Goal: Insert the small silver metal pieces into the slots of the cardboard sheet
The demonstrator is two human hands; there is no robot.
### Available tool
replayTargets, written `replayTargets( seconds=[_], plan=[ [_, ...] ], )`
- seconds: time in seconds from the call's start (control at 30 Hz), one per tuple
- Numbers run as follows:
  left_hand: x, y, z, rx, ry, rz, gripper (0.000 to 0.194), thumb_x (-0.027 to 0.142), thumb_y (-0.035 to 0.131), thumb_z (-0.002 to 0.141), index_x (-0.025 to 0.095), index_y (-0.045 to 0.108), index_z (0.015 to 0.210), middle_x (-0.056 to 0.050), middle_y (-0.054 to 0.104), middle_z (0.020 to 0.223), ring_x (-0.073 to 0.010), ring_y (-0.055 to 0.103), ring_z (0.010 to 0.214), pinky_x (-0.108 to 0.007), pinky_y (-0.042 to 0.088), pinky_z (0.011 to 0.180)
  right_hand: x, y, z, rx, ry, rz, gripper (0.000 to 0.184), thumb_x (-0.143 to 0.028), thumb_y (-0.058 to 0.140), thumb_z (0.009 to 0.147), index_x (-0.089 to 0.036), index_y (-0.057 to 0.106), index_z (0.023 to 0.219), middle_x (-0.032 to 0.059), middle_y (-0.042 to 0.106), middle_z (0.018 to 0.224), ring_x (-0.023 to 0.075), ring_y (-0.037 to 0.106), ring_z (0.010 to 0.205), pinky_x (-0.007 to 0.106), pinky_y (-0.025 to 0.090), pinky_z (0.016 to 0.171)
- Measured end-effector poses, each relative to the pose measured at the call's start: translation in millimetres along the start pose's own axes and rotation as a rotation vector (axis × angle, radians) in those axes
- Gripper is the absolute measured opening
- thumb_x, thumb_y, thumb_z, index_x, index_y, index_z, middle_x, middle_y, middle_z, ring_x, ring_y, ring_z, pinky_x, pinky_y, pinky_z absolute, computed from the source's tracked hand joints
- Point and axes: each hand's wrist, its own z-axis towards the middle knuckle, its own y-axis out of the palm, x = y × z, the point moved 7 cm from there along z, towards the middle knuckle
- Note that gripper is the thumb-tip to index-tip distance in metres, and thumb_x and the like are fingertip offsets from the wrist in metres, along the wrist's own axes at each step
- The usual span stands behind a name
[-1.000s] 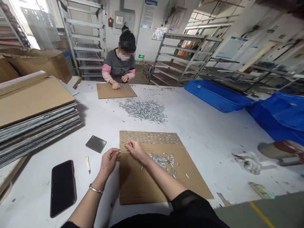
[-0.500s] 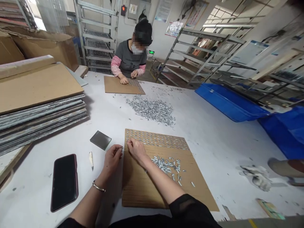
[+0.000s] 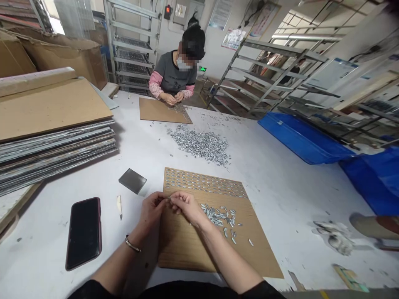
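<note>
My left hand (image 3: 153,211) and my right hand (image 3: 186,207) meet above the left edge of a brown board (image 3: 187,245). Both are closed in a pinch, fingertips together on a small leaf-shaped piece, mostly covered by the fingers. Rows of silvery leaf-shaped pieces (image 3: 202,182) lie across the board's far end. Beside my right wrist, a loose cluster of the same pieces (image 3: 215,215) rests on the board. Beyond it, a large heap of such pieces (image 3: 201,143) is spread on the white table (image 3: 249,153).
Left of the board lie a phone (image 3: 83,232), a small knife (image 3: 119,207) and a dark flat block (image 3: 132,181). Stacked boards (image 3: 52,112) rise at the left. Across the table a co-worker (image 3: 176,74) handles another board (image 3: 156,111). A blue tray (image 3: 302,139) and crumpled gloves (image 3: 336,238) are at right.
My right hand has drawn back from the rows and come together with my left hand, which moved slightly right. The co-worker's hands have also come together. The view has shifted.
</note>
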Motion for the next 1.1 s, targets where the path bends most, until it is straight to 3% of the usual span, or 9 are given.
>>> replayTargets(
  seconds=[0.1, 0.17, 0.33, 0.63, 0.87, 1.0, 1.1],
  plan=[
    [-0.6, -6.7, 0.8, 0.061, 0.023, 0.117, 0.022, 0.031, 0.064, 0.084, 0.019, 0.069, 0.102, -0.004, 0.074, 0.083, -0.0176, 0.067, 0.072, -0.029, 0.051, 0.067, 0.6, -20.9, 18.0, 0.156, -0.044, -0.153, 0.032, -0.05, 0.068, 0.074, -0.018, 0.063, 0.078, -0.0021, 0.059, 0.058, 0.0105, 0.048, 0.048, 0.021, 0.036, 0.046],
    [-0.1, -7.9, 2.2, 0.047, 0.028, 0.184, 0.019, 0.03, 0.061, 0.085, 0.019, 0.07, 0.097, -0.004, 0.073, 0.082, -0.0179, 0.066, 0.07, -0.029, 0.05, 0.066, -3.7, -30.9, 27.4, 0.253, -0.113, -0.318, 0.027, -0.045, 0.063, 0.078, -0.018, 0.064, 0.074, -0.0021, 0.058, 0.056, 0.0117, 0.047, 0.049, 0.023, 0.036, 0.048],
    [0.5, -10.2, 4.3, 0.045, 0.027, 0.232, 0.015, 0.028, 0.059, 0.084, 0.02, 0.071, 0.085, -0.003, 0.073, 0.079, -0.0186, 0.065, 0.071, -0.029, 0.049, 0.066, -10.2, -29.0, 37.6, 0.331, -0.187, -0.622, 0.024, -0.034, 0.053, 0.082, -0.019, 0.065, 0.068, 0.0002, 0.062, 0.06, 0.0149, 0.055, 0.058, 0.025, 0.04, 0.059],
    [2.9, -11.2, 4.3, 0.043, 0.007, 0.276, 0.014, 0.029, 0.06, 0.082, 0.02, 0.072, 0.082, -0.001, 0.071, 0.072, -0.0174, 0.06, 0.064, -0.029, 0.045, 0.064, -17.3, -31.6, 42.7, 0.372, -0.142, -0.81, 0.012, -0.022, 0.056, 0.079, -0.02, 0.059, 0.068, 0.0017, 0.066, 0.065, 0.0158, 0.058, 0.062, 0.025, 0.039, 0.063],
    [4.0, -11.9, 4.4, 0.037, -0.01, 0.277, 0.016, 0.03, 0.06, 0.083, 0.019, 0.072, 0.083, -0.003, 0.072, 0.076, -0.0186, 0.062, 0.068, -0.029, 0.045, 0.065, -29.9, -22.7, 29.5, 0.351, -0.375, -0.873, 0.023, -0.03, 0.051, 0.091, -0.021, 0.061, 0.073, 0.0014, 0.064, 0.07, 0.0156, 0.057, 0.067, 0.025, 0.039, 0.069],
    [3.4, -11.8, 5.3, 0.029, -0.003, 0.282, 0.016, 0.031, 0.06, 0.083, 0.02, 0.072, 0.083, -0.003, 0.072, 0.076, -0.0186, 0.062, 0.068, -0.029, 0.045, 0.066, -29.7, -16.3, 34.0, 0.318, -0.375, -0.921, 0.023, -0.026, 0.051, 0.091, -0.02, 0.061, 0.071, 0.002, 0.064, 0.07, 0.0158, 0.057, 0.068, 0.024, 0.039, 0.07],
    [5.7, -12.0, 5.8, 0.023, 0.016, 0.3, 0.015, 0.03, 0.06, 0.082, 0.02, 0.072, 0.082, -0.002, 0.072, 0.074, -0.0184, 0.061, 0.066, -0.029, 0.044, 0.065, -32.6, -28.6, 26.3, 0.31, -0.346, -0.901, 0.024, -0.03, 0.049, 0.094, -0.02, 0.062, 0.075, 0.0018, 0.064, 0.071, 0.0157, 0.057, 0.068, 0.024, 0.04, 0.069]
  ],
)
